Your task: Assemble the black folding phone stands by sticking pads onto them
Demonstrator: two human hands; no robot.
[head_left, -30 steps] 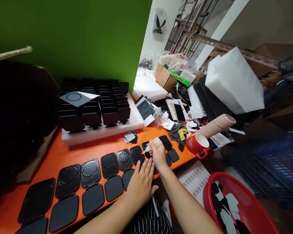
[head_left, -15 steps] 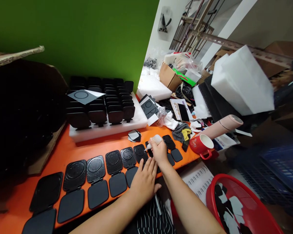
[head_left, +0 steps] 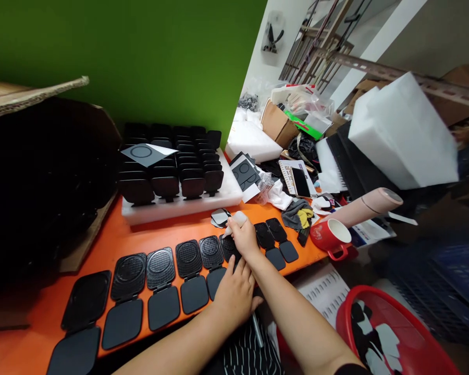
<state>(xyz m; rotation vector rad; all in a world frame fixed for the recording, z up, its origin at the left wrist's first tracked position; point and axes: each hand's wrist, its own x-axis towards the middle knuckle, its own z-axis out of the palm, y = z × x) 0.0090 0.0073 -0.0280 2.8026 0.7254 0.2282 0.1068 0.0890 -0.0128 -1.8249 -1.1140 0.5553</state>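
In front of the white rectangular foam slab [head_left: 183, 208], a small translucent white bottle with a narrow nozzle [head_left: 240, 217] is gripped in the right hand [head_left: 244, 237], its tip angled down and leftward just beside a black hinged plate with a ribbed upper half [head_left: 227, 248]. Nearer the viewer, farther from the slab, the left hand [head_left: 234, 294] is held palm down with its fingers extended, nothing seen gripped; the lower half of a plate is partly covered by it, though firm contact cannot be told. More black hinged plates [head_left: 188, 259] are laid open in a slanting row along the orange desk [head_left: 113, 237] before the slab, their smooth lower halves turned toward the viewer. On the slab, upright black plates [head_left: 193, 186] are lined up in rows, and a grey sheet printed with a circle [head_left: 144, 153] is rested on top of them. Right of the slab, a red ceramic mug [head_left: 326, 235] and a pale pink cylindrical flask [head_left: 365, 207] are placed close together.
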